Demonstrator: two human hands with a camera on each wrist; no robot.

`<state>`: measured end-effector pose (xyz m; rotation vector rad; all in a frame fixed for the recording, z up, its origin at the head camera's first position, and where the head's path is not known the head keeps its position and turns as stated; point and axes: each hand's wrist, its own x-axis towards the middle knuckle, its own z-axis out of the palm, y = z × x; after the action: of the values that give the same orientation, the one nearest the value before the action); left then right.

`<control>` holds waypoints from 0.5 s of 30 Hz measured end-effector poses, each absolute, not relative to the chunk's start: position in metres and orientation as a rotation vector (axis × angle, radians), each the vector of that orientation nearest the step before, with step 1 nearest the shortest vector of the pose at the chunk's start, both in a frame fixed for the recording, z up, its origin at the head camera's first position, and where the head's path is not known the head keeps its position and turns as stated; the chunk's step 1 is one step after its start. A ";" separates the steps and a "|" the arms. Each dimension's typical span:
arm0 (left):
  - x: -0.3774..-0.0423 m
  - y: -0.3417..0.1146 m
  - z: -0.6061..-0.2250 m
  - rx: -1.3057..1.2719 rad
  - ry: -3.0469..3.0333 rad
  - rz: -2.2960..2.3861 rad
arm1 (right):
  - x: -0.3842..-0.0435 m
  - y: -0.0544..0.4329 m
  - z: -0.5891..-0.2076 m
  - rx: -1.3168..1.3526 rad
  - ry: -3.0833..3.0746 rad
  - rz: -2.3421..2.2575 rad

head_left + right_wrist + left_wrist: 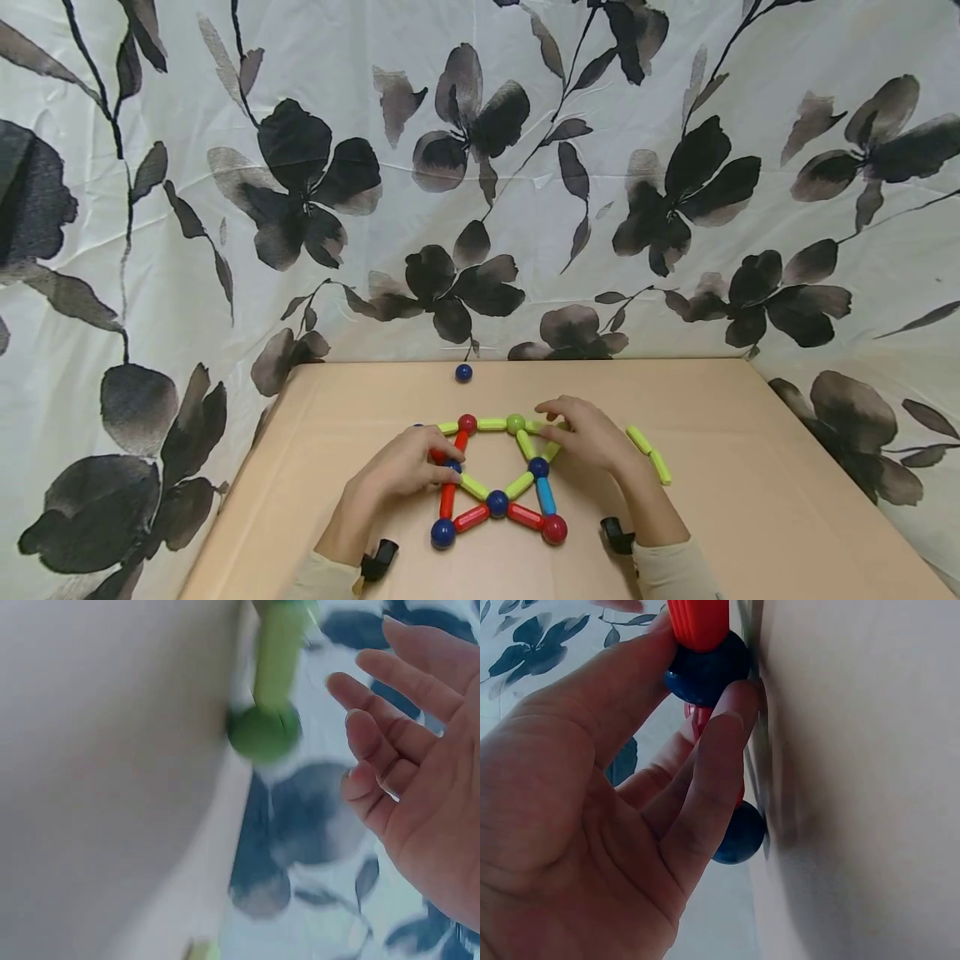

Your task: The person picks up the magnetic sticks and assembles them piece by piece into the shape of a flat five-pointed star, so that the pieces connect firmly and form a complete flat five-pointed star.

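Note:
A flat frame of toy rods and balls lies on the table, with green rods (pixel 491 425), red rods (pixel 472 518) and a light-blue rod (pixel 545 496) joined by balls. At its left side my left hand (pixel 397 465) pinches a blue ball (pixel 694 679) between thumb and fingers; a red rod (pixel 699 622) adjoins that ball. Over the upper right part hovers my right hand (pixel 585 433), fingers loosely bent and holding nothing. In the right wrist view a green ball (pixel 264 735) with a green rod (pixel 277 664) stands apart from the fingertips.
A lone blue ball (pixel 463 372) sits near the table's back edge. Two green rods (pixel 649 455) lie end to end right of the right hand. The wooden table (pixel 750 500) meets a floral cloth (pixel 570 208) behind it.

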<state>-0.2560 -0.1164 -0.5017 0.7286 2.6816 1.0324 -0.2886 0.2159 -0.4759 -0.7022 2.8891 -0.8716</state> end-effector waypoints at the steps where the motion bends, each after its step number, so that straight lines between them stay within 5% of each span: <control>1: -0.256 -0.117 -0.502 0.727 2.672 1.040 | -0.289 0.224 -0.473 -0.696 2.917 -0.889; 15: -0.257 -0.118 -0.506 0.713 2.629 1.098 | -0.288 0.336 -0.464 -0.382 2.958 -0.895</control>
<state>-0.2574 -0.1179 -0.5057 0.7128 2.6287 1.0982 -0.2882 0.3359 -0.4637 -0.3817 2.9578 -0.8946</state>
